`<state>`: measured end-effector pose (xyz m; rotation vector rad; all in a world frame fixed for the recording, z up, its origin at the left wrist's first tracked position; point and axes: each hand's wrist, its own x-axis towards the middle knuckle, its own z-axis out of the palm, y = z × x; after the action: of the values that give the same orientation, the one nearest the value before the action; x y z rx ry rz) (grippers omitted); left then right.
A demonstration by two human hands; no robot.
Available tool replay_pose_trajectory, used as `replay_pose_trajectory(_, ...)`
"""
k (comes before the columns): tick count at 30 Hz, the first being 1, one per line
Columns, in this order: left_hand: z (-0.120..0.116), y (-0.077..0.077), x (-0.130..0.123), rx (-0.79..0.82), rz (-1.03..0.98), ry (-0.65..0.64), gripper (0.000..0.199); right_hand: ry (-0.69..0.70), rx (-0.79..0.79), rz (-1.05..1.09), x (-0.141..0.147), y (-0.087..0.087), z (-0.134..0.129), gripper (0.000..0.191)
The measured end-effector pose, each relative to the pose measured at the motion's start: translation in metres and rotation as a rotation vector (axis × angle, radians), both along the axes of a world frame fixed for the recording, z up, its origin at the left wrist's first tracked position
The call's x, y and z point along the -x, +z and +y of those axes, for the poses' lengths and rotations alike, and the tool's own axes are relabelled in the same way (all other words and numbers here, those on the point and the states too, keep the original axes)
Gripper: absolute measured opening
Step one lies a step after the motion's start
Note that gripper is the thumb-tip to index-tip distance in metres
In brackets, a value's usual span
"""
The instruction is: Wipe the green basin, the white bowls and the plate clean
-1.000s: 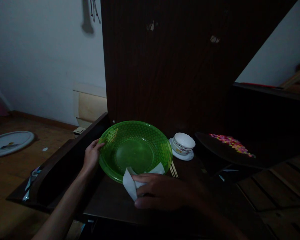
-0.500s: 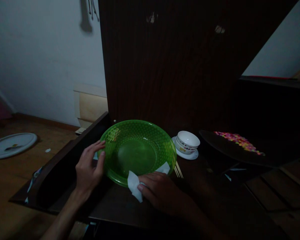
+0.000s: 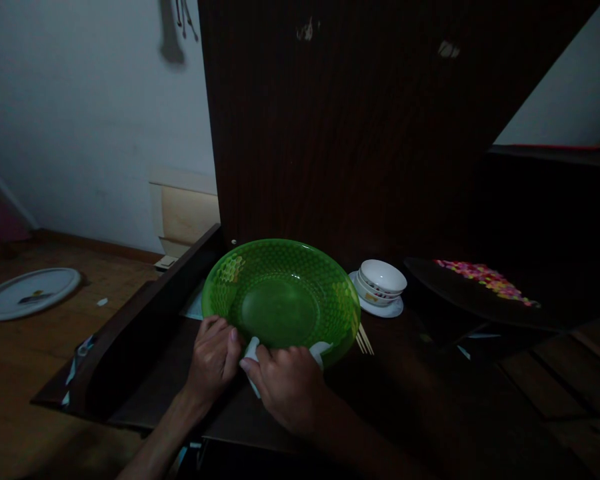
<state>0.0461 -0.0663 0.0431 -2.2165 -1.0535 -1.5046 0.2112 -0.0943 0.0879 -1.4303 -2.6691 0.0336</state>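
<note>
A round green basin [image 3: 280, 303], patterned with yellowish honeycomb patches, is set mouth upward on a dark tabletop [image 3: 155, 380]; a white cloth [image 3: 251, 349] is bunched at the basin's near rim.

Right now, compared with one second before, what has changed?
The left hand let go of the left rim of the basin and moved right and toward the body, closing on the near rim. The right hand still holds the cloth there. The bowls stayed stacked.
</note>
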Motion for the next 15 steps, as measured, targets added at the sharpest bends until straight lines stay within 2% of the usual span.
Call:
replay_pose_trajectory(7, 0.004, 0.003, 0.004, -0.013, 0.026, -0.008, 0.035, -0.012, -0.04, -0.048, -0.007, -0.008, 0.0, 0.058)
replay_pose_trajectory(11, 0.008, 0.001, 0.006, -0.005, 0.037, -0.007, 0.036, 0.031, -0.031, -0.086, -0.025, -0.004, 0.004, 0.057)
replay_pose_trajectory(15, 0.011, 0.0, 0.009, -0.001, 0.037, -0.013, 0.036, 0.108, -0.044, -0.153, -0.056, 0.002, 0.012, 0.053)
